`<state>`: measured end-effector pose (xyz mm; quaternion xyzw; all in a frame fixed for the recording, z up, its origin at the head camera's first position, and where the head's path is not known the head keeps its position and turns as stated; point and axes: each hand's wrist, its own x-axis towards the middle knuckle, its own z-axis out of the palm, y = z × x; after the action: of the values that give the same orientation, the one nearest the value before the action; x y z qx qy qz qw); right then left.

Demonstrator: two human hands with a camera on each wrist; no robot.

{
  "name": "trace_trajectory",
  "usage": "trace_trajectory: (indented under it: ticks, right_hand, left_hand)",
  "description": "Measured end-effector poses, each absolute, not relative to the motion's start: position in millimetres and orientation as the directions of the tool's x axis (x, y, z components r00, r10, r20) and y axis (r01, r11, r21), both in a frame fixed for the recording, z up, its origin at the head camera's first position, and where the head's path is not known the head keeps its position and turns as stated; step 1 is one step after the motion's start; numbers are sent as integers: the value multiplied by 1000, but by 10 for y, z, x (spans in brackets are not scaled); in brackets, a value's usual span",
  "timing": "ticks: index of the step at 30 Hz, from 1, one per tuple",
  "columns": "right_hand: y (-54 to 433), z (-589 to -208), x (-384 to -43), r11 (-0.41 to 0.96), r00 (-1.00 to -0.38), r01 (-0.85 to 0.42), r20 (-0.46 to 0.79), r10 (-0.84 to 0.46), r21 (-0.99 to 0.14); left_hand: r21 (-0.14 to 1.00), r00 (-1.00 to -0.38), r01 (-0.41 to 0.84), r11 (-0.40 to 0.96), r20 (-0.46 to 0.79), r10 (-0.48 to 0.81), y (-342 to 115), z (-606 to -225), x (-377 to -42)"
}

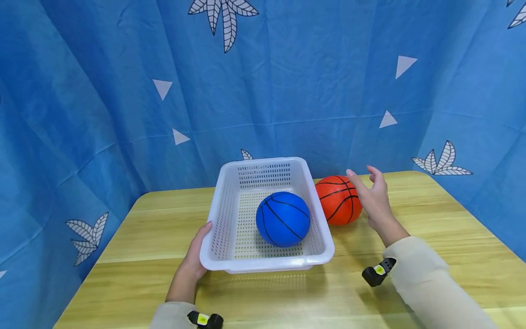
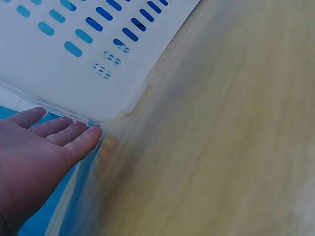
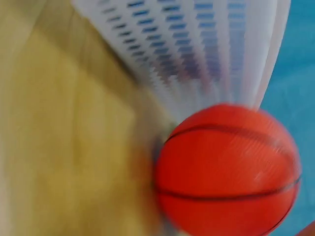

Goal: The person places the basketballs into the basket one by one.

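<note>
A white plastic basket (image 1: 267, 264) with slotted walls stands in the middle, and a blue ball with black basketball lines (image 1: 283, 219) sits inside it. My left hand (image 1: 197, 251) holds the basket's left side near the front corner, thumb at the rim. In the left wrist view its fingers (image 2: 83, 142) reach along the outer wall. Against the basket's right side is a red ball with black lines (image 1: 341, 203), also seen in the right wrist view. My right hand (image 1: 375, 201) is just right of the red ball, thumb and fingers spread, with nothing in its grasp.
Beneath everything is a wood-grain table (image 1: 156, 237). A blue curtain (image 1: 320, 105) printed with leaves and white triangles hangs behind the table and along its sides. Both wrists wear small black devices over pale sleeves (image 1: 427, 274).
</note>
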<state>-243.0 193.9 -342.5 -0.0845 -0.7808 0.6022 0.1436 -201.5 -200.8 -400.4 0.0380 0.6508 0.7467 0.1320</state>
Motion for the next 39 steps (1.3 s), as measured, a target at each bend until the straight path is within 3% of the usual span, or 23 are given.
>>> trace_trajectory:
  ticks: [5, 11, 19, 39]
  right_hand:
    - [2060, -3583, -2463, 22, -961, 152, -143, 235, -988]
    - [2044, -3656, -2473, -170, -948, 263, -287, 135, -950]
    - [2014, -3750, -2525, -247, -938, 309, -337, 79, -918]
    - [2024, -3809, -2570, -238, -943, 288, -318, 100, -928]
  left_hand:
    - [982, -963, -151, -115, -119, 242, -2010, -3997, -2020]
    - [982, -963, -155, -110, -125, 238, -2004, -3998, -2014]
    - [982, -963, -152, -112, -122, 239, -2004, -4006, -2025]
    - [984, -963, -144, -108, -114, 245, -2017, -4012, -2018]
